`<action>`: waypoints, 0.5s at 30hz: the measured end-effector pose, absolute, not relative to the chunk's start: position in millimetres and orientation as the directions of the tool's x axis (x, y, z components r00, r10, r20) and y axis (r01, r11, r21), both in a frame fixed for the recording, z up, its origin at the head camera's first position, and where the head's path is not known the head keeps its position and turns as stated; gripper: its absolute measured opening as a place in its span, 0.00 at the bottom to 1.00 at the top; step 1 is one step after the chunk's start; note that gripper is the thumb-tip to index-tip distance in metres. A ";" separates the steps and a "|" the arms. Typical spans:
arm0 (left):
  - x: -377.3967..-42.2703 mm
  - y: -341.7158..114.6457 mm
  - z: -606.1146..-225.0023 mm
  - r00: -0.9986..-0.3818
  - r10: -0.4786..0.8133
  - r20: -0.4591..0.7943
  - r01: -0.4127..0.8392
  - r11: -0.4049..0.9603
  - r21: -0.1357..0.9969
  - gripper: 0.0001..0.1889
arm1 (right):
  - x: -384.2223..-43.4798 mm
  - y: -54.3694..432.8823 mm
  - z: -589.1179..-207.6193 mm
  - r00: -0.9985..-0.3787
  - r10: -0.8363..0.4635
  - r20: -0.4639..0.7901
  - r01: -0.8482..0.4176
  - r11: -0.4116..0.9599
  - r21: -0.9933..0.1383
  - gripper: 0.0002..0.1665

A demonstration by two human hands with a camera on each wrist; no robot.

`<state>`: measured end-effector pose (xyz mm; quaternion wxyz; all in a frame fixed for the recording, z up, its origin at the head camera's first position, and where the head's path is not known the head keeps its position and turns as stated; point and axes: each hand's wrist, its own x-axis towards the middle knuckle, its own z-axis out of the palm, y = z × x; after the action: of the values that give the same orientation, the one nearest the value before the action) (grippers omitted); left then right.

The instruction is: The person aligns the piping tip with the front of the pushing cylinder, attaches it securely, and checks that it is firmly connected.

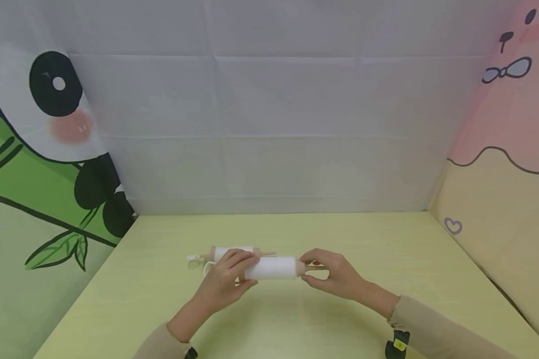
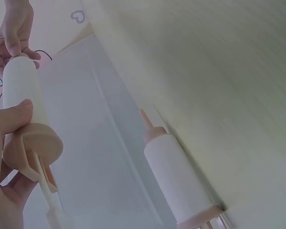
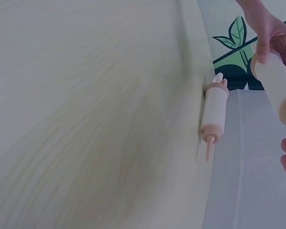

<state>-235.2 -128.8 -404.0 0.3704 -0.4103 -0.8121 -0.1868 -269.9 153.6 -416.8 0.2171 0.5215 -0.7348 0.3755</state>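
A white piping syringe (image 1: 271,268) with beige ends is held level above the table, its nozzle to the right. My left hand (image 1: 226,280) grips the barrel near its flanged plunger end, thumb lying along the white side in the left wrist view. At the other end, my right hand (image 1: 337,275) has thumb and fingers pinching the beige nozzle cap (image 1: 300,268), with the thin nozzle between them. Behind lies a second, similar piping syringe (image 3: 213,112), partly covered by my left hand in the head view.
The pale yellow table (image 1: 341,234) runs back to a grey-white cloth wall (image 1: 287,124). Printed panels stand at both sides, one with a green leaf (image 1: 56,250), the other pink and cream (image 1: 498,209).
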 end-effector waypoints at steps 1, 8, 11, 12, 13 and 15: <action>-235.8 -129.1 -404.6 -0.390 0.527 0.755 0.804 0.595 0.000 0.29 | -270.0 153.8 -417.3 -0.366 -0.604 0.708 -0.928 0.181 -0.325 0.23; -238.7 -130.9 -406.3 -0.402 0.519 0.754 0.796 0.606 0.007 0.29 | -269.6 153.4 -419.1 -0.345 -0.595 0.726 -0.938 0.185 -0.293 0.26; -239.4 -130.3 -407.0 -0.401 0.523 0.752 0.800 0.600 0.009 0.28 | -269.9 153.6 -419.7 -0.357 -0.590 0.724 -0.933 0.184 -0.310 0.23; -239.6 -129.9 -407.2 -0.401 0.524 0.752 0.801 0.599 0.009 0.28 | -270.0 153.7 -420.0 -0.364 -0.588 0.722 -0.930 0.184 -0.320 0.22; -239.8 -129.7 -407.7 -0.399 0.525 0.752 0.802 0.598 0.008 0.28 | -270.2 153.9 -420.4 -0.371 -0.586 0.720 -0.927 0.186 -0.325 0.21; -239.8 -129.5 -408.3 -0.394 0.525 0.754 0.804 0.595 0.006 0.28 | -270.2 154.2 -420.7 -0.380 -0.581 0.720 -0.923 0.195 -0.331 0.20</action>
<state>-239.8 -129.5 -408.3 0.3685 -0.4086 -0.8134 -0.1889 -270.2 154.2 -420.7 0.2259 0.5087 -0.7392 0.3792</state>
